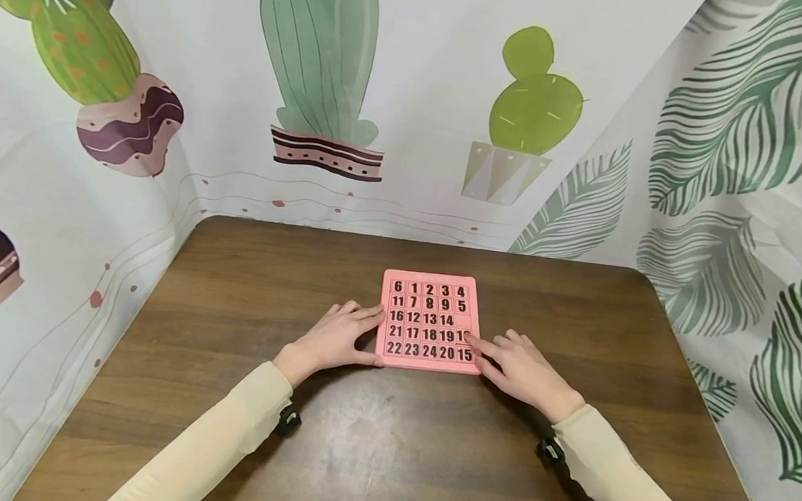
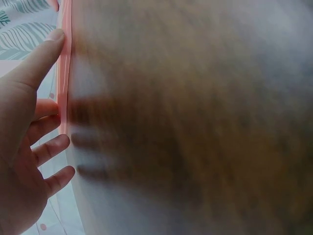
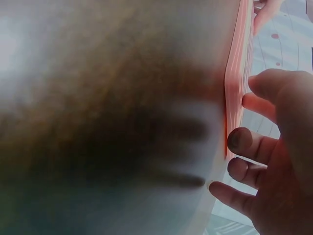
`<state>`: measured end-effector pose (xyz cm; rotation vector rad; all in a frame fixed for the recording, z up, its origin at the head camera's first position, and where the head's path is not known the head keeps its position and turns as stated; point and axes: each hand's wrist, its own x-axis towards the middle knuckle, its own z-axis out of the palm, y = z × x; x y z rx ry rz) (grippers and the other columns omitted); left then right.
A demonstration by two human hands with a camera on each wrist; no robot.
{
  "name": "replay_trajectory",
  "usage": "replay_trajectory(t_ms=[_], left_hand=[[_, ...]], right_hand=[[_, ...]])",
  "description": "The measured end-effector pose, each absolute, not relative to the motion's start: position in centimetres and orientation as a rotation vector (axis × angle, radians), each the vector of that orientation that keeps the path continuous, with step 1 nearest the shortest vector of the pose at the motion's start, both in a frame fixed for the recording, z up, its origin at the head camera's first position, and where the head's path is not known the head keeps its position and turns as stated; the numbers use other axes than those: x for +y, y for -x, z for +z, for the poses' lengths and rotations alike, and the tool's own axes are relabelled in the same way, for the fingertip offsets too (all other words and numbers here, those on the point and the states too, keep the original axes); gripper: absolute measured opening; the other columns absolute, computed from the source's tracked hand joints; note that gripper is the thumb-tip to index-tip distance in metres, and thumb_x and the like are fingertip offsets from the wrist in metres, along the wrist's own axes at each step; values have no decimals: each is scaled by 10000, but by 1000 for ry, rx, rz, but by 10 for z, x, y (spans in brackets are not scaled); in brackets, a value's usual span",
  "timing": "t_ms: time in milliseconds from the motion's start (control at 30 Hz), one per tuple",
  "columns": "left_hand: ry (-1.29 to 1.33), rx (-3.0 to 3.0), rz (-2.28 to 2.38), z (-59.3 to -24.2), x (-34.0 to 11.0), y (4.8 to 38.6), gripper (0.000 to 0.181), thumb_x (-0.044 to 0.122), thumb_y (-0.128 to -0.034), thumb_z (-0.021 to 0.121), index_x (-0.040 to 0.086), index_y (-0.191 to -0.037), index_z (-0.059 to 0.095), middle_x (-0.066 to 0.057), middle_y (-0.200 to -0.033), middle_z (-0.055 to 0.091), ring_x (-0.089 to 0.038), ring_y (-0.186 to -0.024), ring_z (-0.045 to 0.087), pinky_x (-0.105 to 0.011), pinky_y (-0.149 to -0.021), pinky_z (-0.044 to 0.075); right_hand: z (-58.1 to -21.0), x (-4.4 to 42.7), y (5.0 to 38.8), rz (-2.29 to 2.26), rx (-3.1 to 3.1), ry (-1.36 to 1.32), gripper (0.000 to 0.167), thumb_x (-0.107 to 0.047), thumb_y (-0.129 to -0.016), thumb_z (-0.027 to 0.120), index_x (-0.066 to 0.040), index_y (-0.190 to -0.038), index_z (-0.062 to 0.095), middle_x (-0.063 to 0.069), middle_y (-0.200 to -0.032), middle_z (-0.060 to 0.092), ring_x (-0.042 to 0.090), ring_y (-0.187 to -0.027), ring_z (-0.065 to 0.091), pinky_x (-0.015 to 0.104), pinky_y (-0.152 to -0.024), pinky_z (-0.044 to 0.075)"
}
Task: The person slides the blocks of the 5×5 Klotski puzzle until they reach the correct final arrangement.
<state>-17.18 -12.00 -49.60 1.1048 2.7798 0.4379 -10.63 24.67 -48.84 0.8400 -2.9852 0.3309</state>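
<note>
A pink sliding number puzzle (image 1: 431,319) lies flat on the table, its tiles in black numerals. The third row has a blank gap at its right end, after 14. My left hand (image 1: 338,333) rests at the left edge of the frame, thumb near the lower corner and index finger higher up, fingers fairly straight. On the right side, my right hand (image 1: 521,370) touches a tile in the fourth row with the index fingertip, which partly covers its number. The right thumb lies by the puzzle's right edge. Both wrist views show the pink frame (image 2: 65,73) edge-on beside the fingers.
The brown wooden table (image 1: 373,450) has rounded back corners. Behind and beside it hangs a white cloth (image 1: 424,112) printed with cacti and leaves. Both forearms wear pale sleeves (image 1: 213,439), with a dark device (image 1: 288,420) strapped at each wrist.
</note>
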Motion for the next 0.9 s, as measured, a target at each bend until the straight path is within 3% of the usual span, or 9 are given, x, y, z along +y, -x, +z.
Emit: replay_trajectory(t_ms=[233,600,900], left_hand=[[-1097,2770,426,-497,-120,173,929,670,-848,745,142,-1569,492,-29,-1635,433,-250,-1313,468,-536,-1044,399],[-1112,2789,426,-499,-121,173,931,666,-840,754,138,-1564,502,-33,-1625,451,-251,-1292,475,-497,-1000,410],[-1118,2785,427,-500,-121,174,937,678,-844,744,134,-1565,496,-42,-1628,443,-250,-1290,478,-488,-996,411]], right_hand=[[-489,246,118,333,-2971,-826,441,-273,-1007,682,-159,-1432,664,-1,-829,651,199,-800,436,393,-752,394],[-489,244,128,349,-2999,-780,478,-294,-1013,674,-156,-1468,629,46,-986,736,215,-847,472,448,-814,430],[-490,247,103,343,-2944,-873,444,-282,-1012,680,-187,-1446,655,-33,-867,659,161,-805,426,360,-758,372]])
